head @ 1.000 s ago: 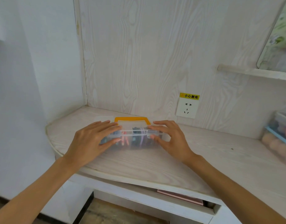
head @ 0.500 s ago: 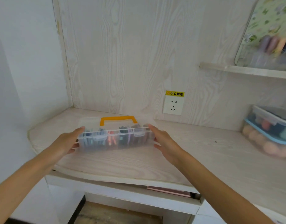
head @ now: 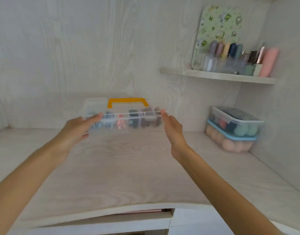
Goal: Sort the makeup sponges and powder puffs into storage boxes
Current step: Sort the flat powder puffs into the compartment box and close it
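Note:
A clear storage box (head: 123, 119) with an orange handle and white clips hangs in the air between my hands, above the back of the pale wooden desk (head: 125, 167). Coloured puffs stand in rows inside it. My left hand (head: 76, 131) holds its left end, thumb along the front rim and fingers curled underneath. At the right end, my right hand (head: 173, 129) presses flat with straight fingers. By the right wall stand two stacked lidded boxes (head: 233, 129): the upper holds teal sponges, the lower peach egg-shaped sponges.
A wall shelf (head: 218, 76) at the upper right carries several bottles and tubes and a green floral board (head: 220, 24). An open compartment below the desk's front edge holds something pink (head: 142, 211). The image is blurred by motion.
My hands moved from the top of the box to its two ends and lifted it off the desk. The view swung right, bringing the shelf and the stacked boxes into sight.

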`<act>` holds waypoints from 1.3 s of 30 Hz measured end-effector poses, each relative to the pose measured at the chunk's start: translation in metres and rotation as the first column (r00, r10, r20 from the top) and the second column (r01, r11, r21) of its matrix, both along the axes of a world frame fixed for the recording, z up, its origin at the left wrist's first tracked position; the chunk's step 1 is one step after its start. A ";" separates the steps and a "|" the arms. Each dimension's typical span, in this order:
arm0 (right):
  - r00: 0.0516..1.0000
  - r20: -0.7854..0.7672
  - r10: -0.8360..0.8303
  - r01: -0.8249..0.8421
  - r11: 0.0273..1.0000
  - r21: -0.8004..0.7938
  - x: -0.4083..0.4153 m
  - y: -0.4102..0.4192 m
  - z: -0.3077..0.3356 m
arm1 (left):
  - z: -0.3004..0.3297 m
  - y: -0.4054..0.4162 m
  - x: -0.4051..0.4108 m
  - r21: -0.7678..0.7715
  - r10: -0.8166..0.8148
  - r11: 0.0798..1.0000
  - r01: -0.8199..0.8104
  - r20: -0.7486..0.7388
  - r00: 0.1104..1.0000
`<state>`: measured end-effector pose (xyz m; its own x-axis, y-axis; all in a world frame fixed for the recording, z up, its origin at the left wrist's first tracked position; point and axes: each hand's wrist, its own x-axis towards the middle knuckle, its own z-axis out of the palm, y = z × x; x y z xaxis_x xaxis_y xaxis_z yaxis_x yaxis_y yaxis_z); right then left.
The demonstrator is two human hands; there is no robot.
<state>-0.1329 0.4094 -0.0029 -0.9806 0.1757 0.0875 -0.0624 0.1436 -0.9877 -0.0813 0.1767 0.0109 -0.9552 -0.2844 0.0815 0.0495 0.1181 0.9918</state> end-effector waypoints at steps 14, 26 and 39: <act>0.950 0.165 -0.265 0.309 0.878 -0.366 -0.036 0.127 -0.042 | -0.048 0.150 -0.084 -0.106 -0.256 0.961 0.255 0.009 0.967; 0.955 0.195 -0.225 0.298 0.728 -0.618 -0.068 0.123 -0.057 | -0.064 0.169 -0.111 0.089 -0.007 0.996 0.002 0.051 0.999; 0.933 0.191 -0.305 0.357 0.716 -0.600 -0.097 0.137 -0.061 | -0.077 0.174 -0.132 0.233 0.028 0.971 -0.057 0.129 0.991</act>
<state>-0.2297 0.5465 -0.0640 -0.8482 0.4799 -0.2243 -0.0533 -0.4985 -0.8653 -0.2137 0.3506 -0.0665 -0.9403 -0.3219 -0.1108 -0.0755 -0.1201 0.9899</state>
